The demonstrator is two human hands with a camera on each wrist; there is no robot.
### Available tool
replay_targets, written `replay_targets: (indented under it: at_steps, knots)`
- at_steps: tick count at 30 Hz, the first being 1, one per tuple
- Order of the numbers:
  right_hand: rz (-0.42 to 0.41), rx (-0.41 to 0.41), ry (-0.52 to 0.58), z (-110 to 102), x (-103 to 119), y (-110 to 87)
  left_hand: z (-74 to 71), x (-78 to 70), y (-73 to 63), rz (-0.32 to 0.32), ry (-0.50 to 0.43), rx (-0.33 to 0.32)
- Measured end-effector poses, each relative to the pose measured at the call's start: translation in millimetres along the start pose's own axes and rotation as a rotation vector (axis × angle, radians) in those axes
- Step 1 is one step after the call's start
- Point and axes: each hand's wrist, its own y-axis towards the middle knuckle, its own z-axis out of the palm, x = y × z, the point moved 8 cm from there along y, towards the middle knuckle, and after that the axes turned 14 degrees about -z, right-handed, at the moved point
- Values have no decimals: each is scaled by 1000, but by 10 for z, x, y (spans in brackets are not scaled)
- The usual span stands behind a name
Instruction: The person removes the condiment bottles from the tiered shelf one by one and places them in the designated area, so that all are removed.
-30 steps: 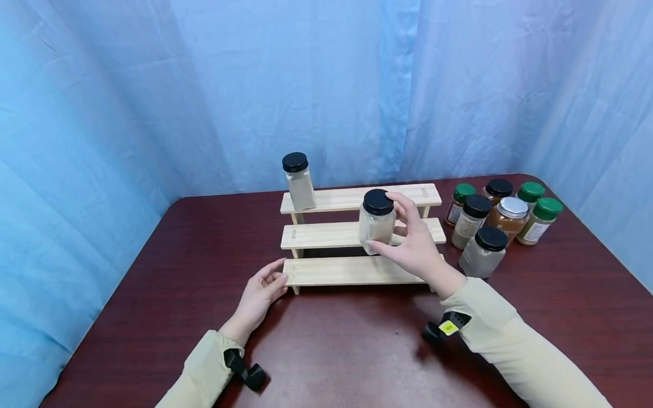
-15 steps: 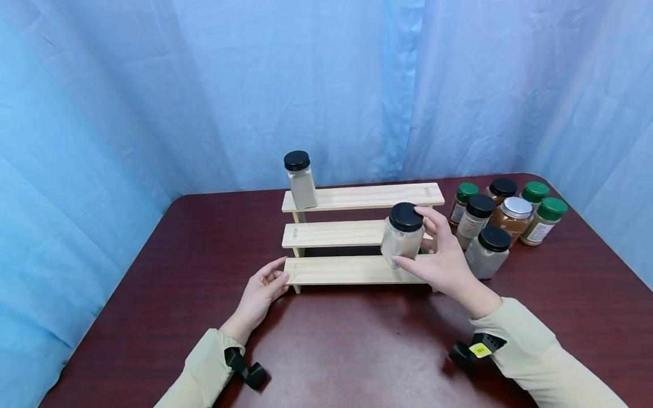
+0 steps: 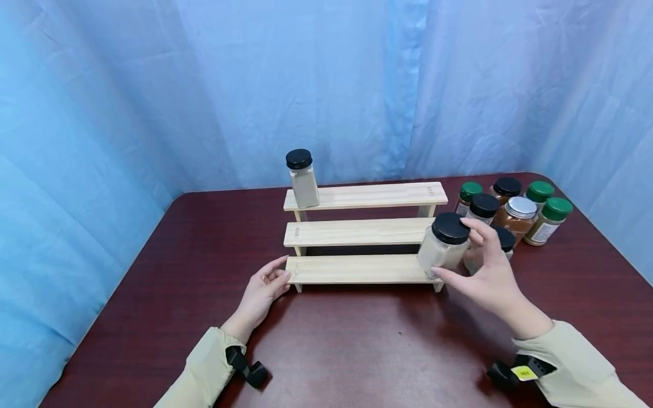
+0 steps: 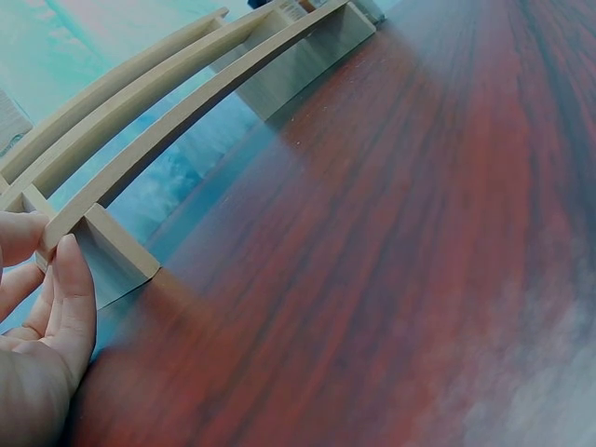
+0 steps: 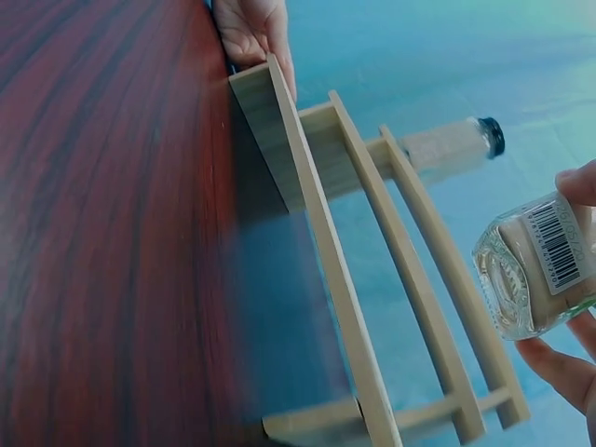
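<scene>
My right hand (image 3: 494, 283) grips a squat clear glass jar (image 3: 440, 253) with a black lid and pale powder inside, thumb low and fingers near the lid. It is held over the right end of the bottom tier; in the right wrist view the jar (image 5: 533, 265) shows a barcode label and hangs apart from the boards. A three-tier pale wooden display rack (image 3: 357, 269) stands on the table. Its lowest board's left end is pinched by my left hand (image 3: 259, 296), thumb and fingers at the corner (image 4: 70, 223). A taller black-lidded jar (image 3: 305, 188) stands at the top tier's left end.
Several spice jars cluster right of the rack, among them a silver-lidded jar (image 3: 516, 218) and a green-lidded jar (image 3: 548, 222). A black-lidded jar (image 3: 505, 241) is partly behind my right hand. Blue curtains (image 3: 326, 85) border the dark red table (image 3: 357, 351).
The right hand has carried the squat jar rightward and toward me, from before the middle tier to the bottom tier's right end. My left hand keeps its hold on the rack.
</scene>
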Motion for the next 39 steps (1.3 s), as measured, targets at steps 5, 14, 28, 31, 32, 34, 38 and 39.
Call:
replay_targets:
  at_steps: [5,14,28,31,32,34,38,39]
  knots:
    - [1,-58,-26,-232,26,-44,10,-17,-1,1,6,2]
    - [-72,-243,228,-685,10,-74,7,-29,-1,5,8,-2]
    - [259,-205,-215,-1220,-346,-383,28,-40,-11,-1,16,5]
    - [360,-222,-265,-1286,-437,-475,24,-45,-10,2,21,5]
    - [396,-228,-276,-1306,-482,-519,23,-47,-10,4,22,5]
    - [444,-223,-298,-1351,-616,-620,20,-45,-11,6,15,5]
    - [461,-165,-324,-1423,-1031,-901,14,-8,-10,-4,-2,-2]
    - [465,-146,-328,-1437,-1147,-977,13,2,-10,-8,-5,-3]
